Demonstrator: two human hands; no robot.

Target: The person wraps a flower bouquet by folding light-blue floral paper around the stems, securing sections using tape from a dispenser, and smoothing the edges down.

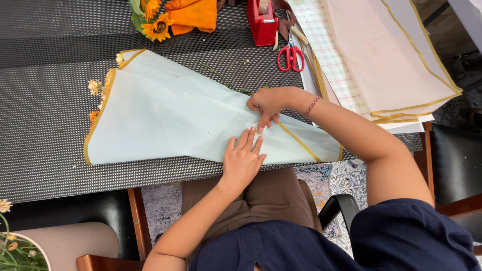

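Note:
A pale blue wrapping sheet with a gold edge point(165, 113) lies folded into a cone on the dark woven table point(45, 110), and small flower heads point(98, 90) poke out at its wide left end. My left hand point(242, 159) rests flat on the sheet near its narrow end. My right hand point(266, 105) presses its fingertips on a small clear piece of tape point(260, 128) on the sheet's overlap, just above my left fingertips. A thin bracelet sits on my right wrist.
Red scissors point(290, 55) and a red tape dispenser point(262, 21) lie at the back. A sunflower point(157, 27) and orange cloth point(193, 15) sit further left. Cream gold-edged sheets point(391, 55) stack at the right. A potted plant point(15, 248) stands below left.

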